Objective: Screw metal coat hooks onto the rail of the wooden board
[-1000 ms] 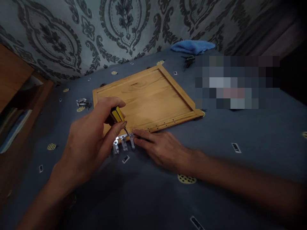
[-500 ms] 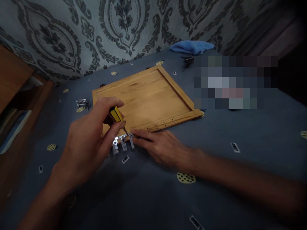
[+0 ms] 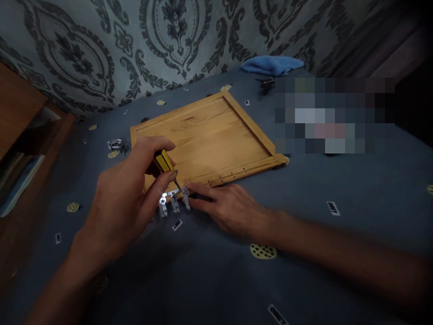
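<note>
My left hand (image 3: 126, 198) is wrapped round a yellow-and-black screwdriver (image 3: 163, 163), its tip down on a silver metal hook rack (image 3: 174, 199) at the near edge of a wooden panel (image 3: 209, 135). My right hand (image 3: 226, 207) lies flat on the blue cloth beside it, fingertips pressed against the right end of the hook rack. The panel lies flat with a raised frame and a row of small holes along its near rail.
A blue patterned cloth (image 3: 304, 234) covers the surface. A small metal part (image 3: 117, 145) lies left of the panel. A blue rag (image 3: 270, 65) and a dark tool (image 3: 265, 84) lie at the back by the wallpapered wall. Wooden shelving (image 3: 23, 135) stands at left.
</note>
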Demonstrator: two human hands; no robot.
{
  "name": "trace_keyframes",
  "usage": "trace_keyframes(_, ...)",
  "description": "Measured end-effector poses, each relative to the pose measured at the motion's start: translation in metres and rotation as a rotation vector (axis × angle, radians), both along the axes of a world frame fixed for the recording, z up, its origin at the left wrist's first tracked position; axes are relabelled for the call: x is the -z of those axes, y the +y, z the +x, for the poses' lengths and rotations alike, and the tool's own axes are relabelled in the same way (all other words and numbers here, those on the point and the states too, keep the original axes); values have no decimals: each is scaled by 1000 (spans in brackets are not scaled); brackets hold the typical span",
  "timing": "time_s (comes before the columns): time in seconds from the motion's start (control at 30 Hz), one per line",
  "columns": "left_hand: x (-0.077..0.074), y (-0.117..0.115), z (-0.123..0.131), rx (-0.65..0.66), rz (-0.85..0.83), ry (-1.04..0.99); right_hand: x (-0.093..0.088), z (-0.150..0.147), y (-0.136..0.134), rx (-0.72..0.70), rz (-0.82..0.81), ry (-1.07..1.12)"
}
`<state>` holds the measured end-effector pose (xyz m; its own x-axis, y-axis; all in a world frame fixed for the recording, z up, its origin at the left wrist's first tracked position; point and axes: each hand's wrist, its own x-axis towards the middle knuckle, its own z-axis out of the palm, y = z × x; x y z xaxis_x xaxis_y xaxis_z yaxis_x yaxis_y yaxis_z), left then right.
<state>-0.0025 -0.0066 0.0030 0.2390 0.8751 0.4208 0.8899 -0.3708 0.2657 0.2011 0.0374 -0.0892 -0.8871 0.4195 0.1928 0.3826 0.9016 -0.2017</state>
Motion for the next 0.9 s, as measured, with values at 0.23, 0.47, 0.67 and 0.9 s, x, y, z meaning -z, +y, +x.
trace_keyframes(0.23, -1, 0, 1, 5, -17, 29, 1, 0, 0, 7, 8, 12)
trace_keyframes(0.47, -1, 0, 1, -32, -3, -25, 2, 1, -1, -5, 5, 30)
trace_keyframes(0.67, -2, -3, 0, -50, 7, -124, 2, 2, -1, -6, -9, 33)
trace_keyframes(0.9, -1, -6, 4, -62, -36, -149, 0, 2, -1, -2, -26, 44)
